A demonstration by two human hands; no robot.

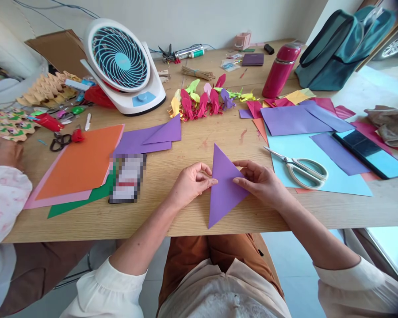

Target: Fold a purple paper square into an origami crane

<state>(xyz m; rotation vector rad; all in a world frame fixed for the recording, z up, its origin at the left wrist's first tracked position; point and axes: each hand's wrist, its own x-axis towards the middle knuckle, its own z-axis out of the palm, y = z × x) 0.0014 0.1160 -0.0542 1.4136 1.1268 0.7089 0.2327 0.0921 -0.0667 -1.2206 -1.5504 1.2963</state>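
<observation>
A purple sheet of paper (226, 190), folded into a triangle, is held between my two hands above the table's front edge. My left hand (194, 183) pinches its left edge between thumb and fingers. On the other side, my right hand (257, 179) grips the right corner, thumb on top and fingers behind. Right of that hand, a pair of white-handled scissors (307, 172) lies on a light blue sheet (338, 187). Purple sheets (129, 140) lie beyond my left hand, one of them folded over.
A fan (122, 66) stands at the back left, near folded paper figures (202, 104). A pink bottle (281, 70) and teal bag (331, 53) stand back right. Orange paper (82, 161) and a phone (128, 179) lie left. Another person's hand (3, 152) rests at far left.
</observation>
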